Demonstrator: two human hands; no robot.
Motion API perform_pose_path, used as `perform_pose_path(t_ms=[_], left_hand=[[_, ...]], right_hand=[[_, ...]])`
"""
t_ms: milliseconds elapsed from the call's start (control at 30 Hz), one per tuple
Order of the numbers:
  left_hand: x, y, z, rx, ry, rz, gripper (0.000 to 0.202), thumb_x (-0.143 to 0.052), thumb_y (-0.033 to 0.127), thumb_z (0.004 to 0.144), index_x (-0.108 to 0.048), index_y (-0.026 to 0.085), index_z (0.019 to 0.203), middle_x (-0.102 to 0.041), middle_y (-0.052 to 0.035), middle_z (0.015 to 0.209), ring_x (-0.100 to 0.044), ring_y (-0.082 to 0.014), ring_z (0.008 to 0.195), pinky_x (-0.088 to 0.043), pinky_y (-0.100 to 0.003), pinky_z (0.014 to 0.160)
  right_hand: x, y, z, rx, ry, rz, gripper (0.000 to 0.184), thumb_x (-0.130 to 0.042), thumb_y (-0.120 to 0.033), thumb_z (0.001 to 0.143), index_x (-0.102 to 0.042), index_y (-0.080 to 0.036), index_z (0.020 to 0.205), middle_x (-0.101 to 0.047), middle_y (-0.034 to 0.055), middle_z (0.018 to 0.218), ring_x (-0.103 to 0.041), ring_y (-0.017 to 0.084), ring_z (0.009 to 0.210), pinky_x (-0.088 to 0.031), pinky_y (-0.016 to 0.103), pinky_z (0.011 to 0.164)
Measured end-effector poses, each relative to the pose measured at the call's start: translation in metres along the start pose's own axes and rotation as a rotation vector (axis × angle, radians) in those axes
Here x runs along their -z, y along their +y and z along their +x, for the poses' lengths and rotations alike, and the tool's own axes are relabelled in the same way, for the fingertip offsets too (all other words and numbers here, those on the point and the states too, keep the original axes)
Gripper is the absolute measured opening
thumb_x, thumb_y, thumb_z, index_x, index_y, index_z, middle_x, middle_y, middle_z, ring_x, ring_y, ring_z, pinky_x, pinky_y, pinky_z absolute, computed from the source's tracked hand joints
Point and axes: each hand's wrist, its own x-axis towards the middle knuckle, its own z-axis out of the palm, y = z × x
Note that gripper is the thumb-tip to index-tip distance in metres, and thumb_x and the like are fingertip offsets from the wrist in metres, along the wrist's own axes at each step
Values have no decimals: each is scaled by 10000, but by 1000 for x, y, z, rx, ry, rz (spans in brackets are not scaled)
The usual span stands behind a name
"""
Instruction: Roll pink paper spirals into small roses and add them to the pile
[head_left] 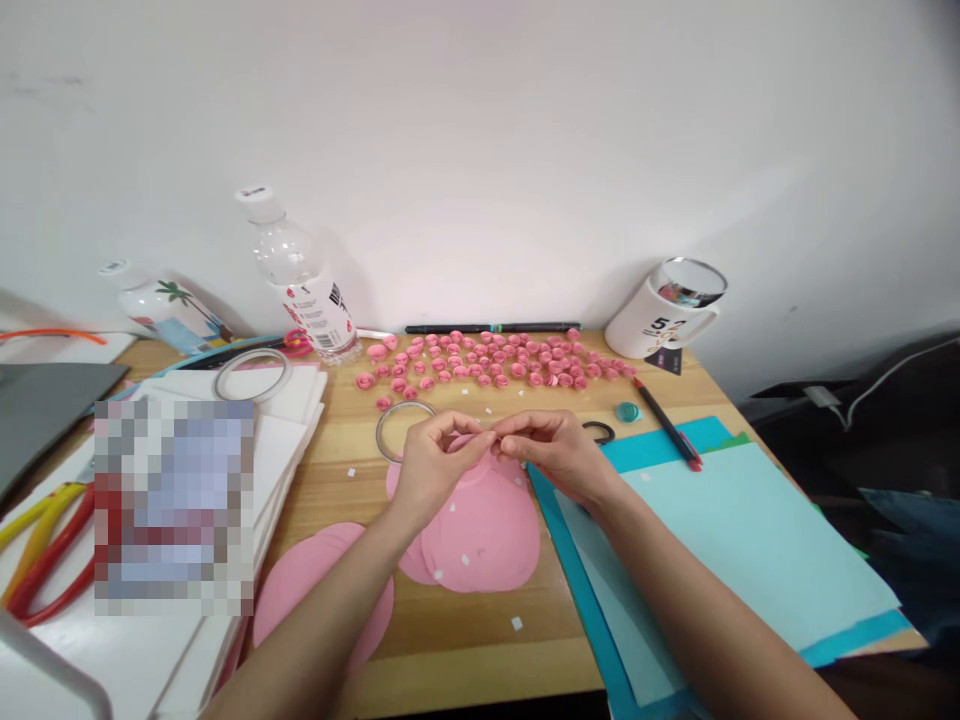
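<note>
My left hand [439, 465] and my right hand [559, 450] meet fingertip to fingertip above the table. Both pinch a small piece of pink paper, mostly hidden by the fingers. Just below them lie overlapping pink paper circles [480, 530] dotted with tiny white squares. More pink paper circles [330, 580] sit partly under my left forearm. Beyond the hands, many small rolled pink paper flowers [517, 370] are spread across the back of the table. A roll of tape [386, 440] rests beside my left hand.
Paper stacks [300, 410], scissors [45, 560] and a bottle [311, 290] occupy the left. Blue sheets [720, 560], a black pen [664, 420] and a white mug [660, 310] are on the right. Black pens [491, 328] lie along the wall.
</note>
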Motion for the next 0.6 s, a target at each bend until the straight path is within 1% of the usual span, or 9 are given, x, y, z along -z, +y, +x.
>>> perform_pose_path(t_ms=[100, 233, 300, 467, 600], left_hand=[[0, 0, 0, 11, -18, -8, 181, -721, 300, 624, -633, 144, 655, -655, -18, 674, -590, -125, 628, -463, -212, 561], [2, -1, 1, 39, -21, -37, 180, -715, 303, 634, -633, 146, 665, -638, -1, 649, -567, -104, 589, -443, -194, 534], [2, -1, 1, 37, -21, -45, 167, -713, 291, 635, -631, 149, 662, -635, 3, 648, -564, -100, 588, -441, -189, 533], [0, 2, 0, 46, -32, -48, 184, -729, 295, 617, -625, 146, 647, -644, -6, 654, -579, -114, 608, -453, -202, 545], [0, 4, -1, 58, -36, -50, 206, -736, 319, 614, -638, 142, 651, -648, -11, 637, -574, -113, 579, -446, -206, 518]], right_hand=[[1, 1, 0, 13, -9, -6, 180, -807, -256, 602, -738, -210, 761, -722, 7, 732, -630, 108, 648, -510, 254, 698], [4, 0, 0, 21, -81, -9, 185, -759, -312, 672, -740, -213, 827, -719, 23, 741, -644, 131, 682, -518, 278, 700], [4, 0, 0, 36, -94, -26, 186, -754, -308, 680, -739, -212, 838, -719, 28, 756, -642, 131, 691, -515, 278, 703], [-1, 0, -1, 52, -25, -69, 151, -780, -275, 642, -727, -195, 759, -707, 12, 725, -618, 117, 658, -506, 266, 691], [-2, -2, -2, 39, -12, -103, 160, -772, -289, 649, -721, -192, 765, -700, 13, 726, -618, 121, 665, -511, 267, 689]])
